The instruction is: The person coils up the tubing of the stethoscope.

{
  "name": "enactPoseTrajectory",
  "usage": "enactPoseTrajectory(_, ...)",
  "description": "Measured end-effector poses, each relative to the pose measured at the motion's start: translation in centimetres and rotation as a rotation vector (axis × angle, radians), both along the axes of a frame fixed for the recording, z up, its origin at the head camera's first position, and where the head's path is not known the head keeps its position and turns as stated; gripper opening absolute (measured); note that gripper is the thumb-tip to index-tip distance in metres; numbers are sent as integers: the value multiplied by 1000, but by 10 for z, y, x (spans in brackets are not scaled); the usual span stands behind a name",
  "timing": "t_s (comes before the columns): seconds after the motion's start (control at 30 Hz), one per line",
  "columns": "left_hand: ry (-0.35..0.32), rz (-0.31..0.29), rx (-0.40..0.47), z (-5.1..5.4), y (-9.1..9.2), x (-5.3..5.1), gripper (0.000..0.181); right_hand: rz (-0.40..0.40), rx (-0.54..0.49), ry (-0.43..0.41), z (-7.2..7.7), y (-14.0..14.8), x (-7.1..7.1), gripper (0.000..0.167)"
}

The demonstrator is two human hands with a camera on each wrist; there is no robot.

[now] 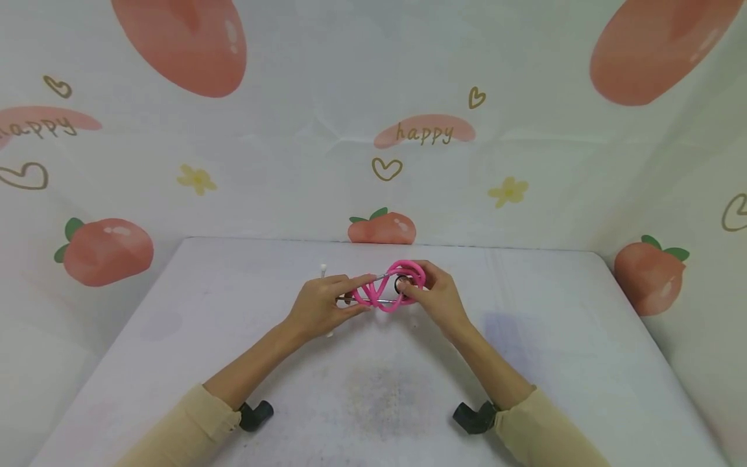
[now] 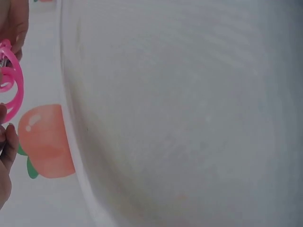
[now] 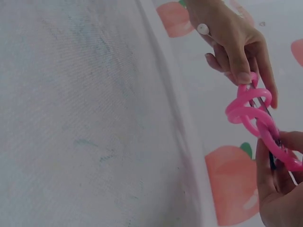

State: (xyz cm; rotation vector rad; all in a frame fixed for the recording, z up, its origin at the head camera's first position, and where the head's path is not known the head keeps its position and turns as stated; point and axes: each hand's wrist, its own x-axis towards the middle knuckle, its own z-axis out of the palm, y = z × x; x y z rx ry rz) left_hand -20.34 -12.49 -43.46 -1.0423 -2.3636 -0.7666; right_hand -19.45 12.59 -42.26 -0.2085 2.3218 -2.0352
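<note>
A stethoscope with pink tubing point(image 1: 374, 298) is held between both hands above the table, its tubing wound in loops around the metal ear tubes. My left hand point(image 1: 320, 306) pinches the bundle at its left end, thumb and fingers along the tubes. White ear tips point(image 1: 323, 267) stick out past that hand; one point(image 3: 203, 29) shows in the right wrist view. My right hand point(image 1: 441, 299) grips the looped right end, its thumb by the black-rimmed chest piece point(image 1: 399, 284). At its left edge, the left wrist view catches only part of the loops point(image 2: 19, 87).
A white-covered table point(image 1: 373, 389) lies beneath the hands. Behind it hangs a pale cloth point(image 1: 303, 188) printed with peaches, hearts and words. Black curved pieces point(image 1: 257, 416) are worn at both sleeve cuffs.
</note>
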Motion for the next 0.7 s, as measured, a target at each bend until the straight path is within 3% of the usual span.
enactPoseTrajectory(0.33, -140, 39, -97, -3, 2, -1, 70, -69, 255, 114, -12, 3, 1, 48)
enactPoseTrajectory(0.47, -207, 38, -112, -4, 3, -2, 68, -3, 314, 119, -12, 10, 2, 56)
enactPoseTrajectory(0.7, -302, -1, -136, -8, 4, -5, 66, 191, 426, 174, -13, 29, 1, 70)
